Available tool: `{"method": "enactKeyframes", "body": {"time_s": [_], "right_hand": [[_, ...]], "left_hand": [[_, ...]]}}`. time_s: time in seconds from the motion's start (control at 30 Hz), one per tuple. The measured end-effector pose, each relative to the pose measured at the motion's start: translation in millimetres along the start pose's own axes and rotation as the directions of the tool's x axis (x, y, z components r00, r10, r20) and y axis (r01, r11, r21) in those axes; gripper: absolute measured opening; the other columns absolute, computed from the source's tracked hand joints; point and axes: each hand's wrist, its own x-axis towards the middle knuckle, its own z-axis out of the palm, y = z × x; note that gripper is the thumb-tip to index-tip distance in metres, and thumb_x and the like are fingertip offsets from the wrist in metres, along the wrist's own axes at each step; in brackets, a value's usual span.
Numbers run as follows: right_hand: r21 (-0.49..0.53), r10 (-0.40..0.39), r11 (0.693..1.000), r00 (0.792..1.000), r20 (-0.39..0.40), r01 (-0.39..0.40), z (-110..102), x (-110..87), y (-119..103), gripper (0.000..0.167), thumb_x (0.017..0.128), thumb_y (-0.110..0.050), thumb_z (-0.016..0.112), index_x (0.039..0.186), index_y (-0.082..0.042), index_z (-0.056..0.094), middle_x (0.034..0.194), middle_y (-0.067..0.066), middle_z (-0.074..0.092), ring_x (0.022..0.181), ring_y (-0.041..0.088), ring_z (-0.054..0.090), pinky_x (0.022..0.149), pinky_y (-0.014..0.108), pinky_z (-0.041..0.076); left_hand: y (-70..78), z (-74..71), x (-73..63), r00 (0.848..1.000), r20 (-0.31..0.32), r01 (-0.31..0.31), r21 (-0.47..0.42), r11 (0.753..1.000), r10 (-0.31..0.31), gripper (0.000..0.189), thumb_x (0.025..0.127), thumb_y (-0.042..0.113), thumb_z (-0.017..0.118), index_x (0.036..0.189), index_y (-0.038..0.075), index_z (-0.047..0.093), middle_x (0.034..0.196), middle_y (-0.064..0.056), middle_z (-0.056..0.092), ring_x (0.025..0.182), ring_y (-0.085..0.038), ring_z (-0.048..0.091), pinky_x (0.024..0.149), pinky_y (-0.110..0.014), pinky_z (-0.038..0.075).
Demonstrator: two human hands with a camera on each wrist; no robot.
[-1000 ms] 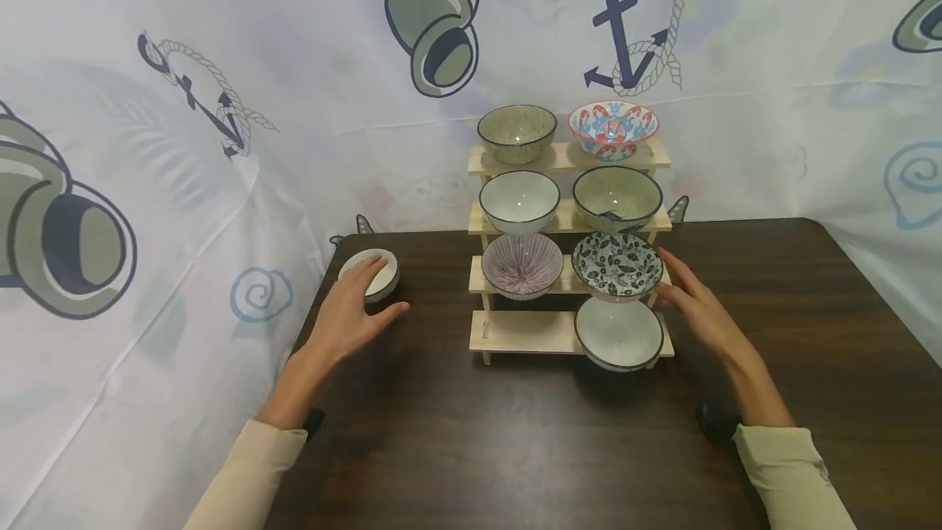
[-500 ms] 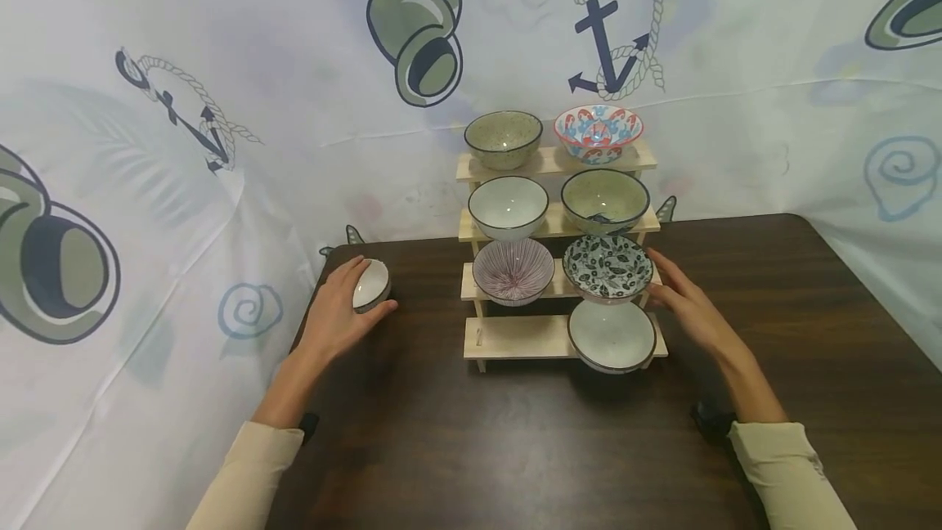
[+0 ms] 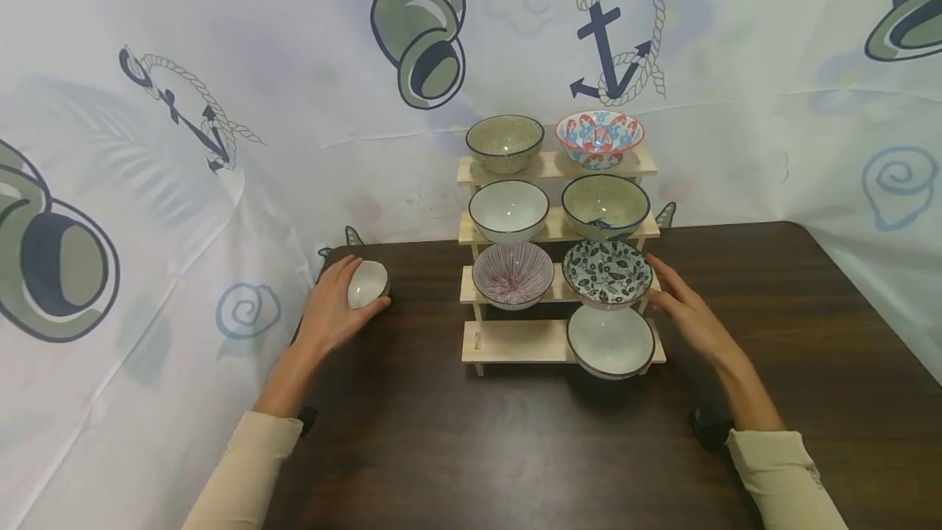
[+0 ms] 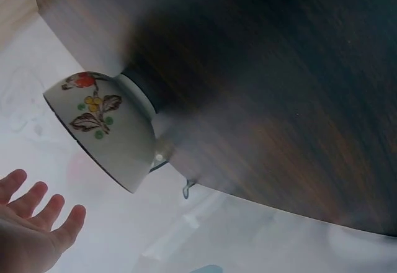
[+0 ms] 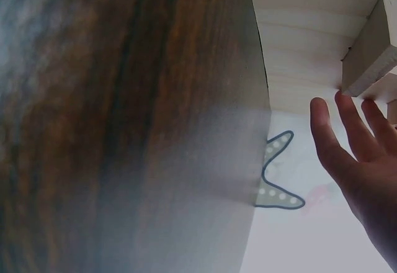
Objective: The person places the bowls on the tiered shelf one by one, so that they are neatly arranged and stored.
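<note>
A small white bowl [image 3: 368, 286] stands at the table's far left corner. Red and yellow painted fruit with brown leaves shows on its outside [image 4: 96, 113] in the left wrist view. My left hand [image 3: 327, 311] is spread at the bowl's left and near side; the left wrist view has its fingertips apart from the rim. At the right end of a tiered wooden rack [image 3: 515, 342], my right hand [image 3: 692, 319] reaches in beside a black-and-white leaf-patterned bowl [image 3: 607, 271]. Its extended fingertips meet the rack's wood [image 5: 369, 62] in the right wrist view.
Other bowls on the rack include a purple-striped one [image 3: 513, 275], a plain pale one [image 3: 611, 342] on the lowest tier, a white one [image 3: 508, 209], two greenish ones [image 3: 606, 204] and a red-and-blue one [image 3: 599, 140]. A patterned cloth [image 3: 294, 88] hangs behind the dark table [image 3: 478, 456].
My left hand has moved from over the small bowl down to its left side, and the bowl's opening now tips more toward me. The right hand stays at the rack's end. The head view shifted slightly.
</note>
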Motion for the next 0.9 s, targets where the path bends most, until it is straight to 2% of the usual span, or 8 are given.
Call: {"method": "enactKeyframes", "body": {"time_s": [0.23,0.6,0.9], "right_hand": [[0.018,-0.004,1.000,1.000,0.006,0.004,1.5,-0.7,1.8,0.065,0.112,-0.036,0.042,0.168,-0.020,0.012,0.171,0.019,0.022,0.122,-0.012,0.044,0.094,0.008,0.044],[0.034,-0.031,0.999,0.999,-0.022,0.031,-0.6,-0.3,1.4,0.063,0.112,-0.032,0.042,0.168,-0.019,0.015,0.166,0.022,0.029,0.119,-0.013,0.048,0.092,0.006,0.046],[0.029,-0.021,0.999,1.000,-0.014,0.021,0.7,0.8,0.4,0.063,0.112,-0.032,0.042,0.168,-0.022,0.015,0.169,0.020,0.027,0.121,-0.014,0.045,0.092,0.006,0.045]], "left_hand": [[-10.0,5.8,3.1,1.000,0.026,0.007,0.028,1.000,-0.008,0.093,0.085,0.051,0.080,0.153,-0.001,0.045,0.158,-0.026,0.042,0.148,-0.047,0.036,0.116,-0.067,0.033],[-18.3,13.3,15.0,0.997,0.063,0.039,0.043,0.998,-0.042,0.097,0.085,0.053,0.080,0.155,-0.001,0.041,0.162,-0.027,0.035,0.150,-0.048,0.031,0.118,-0.069,0.030],[-28.3,19.1,15.8,0.977,0.150,0.145,0.066,0.987,-0.154,0.105,0.084,0.060,0.078,0.159,0.000,0.033,0.164,-0.033,0.026,0.151,-0.052,0.024,0.118,-0.073,0.026]]}}
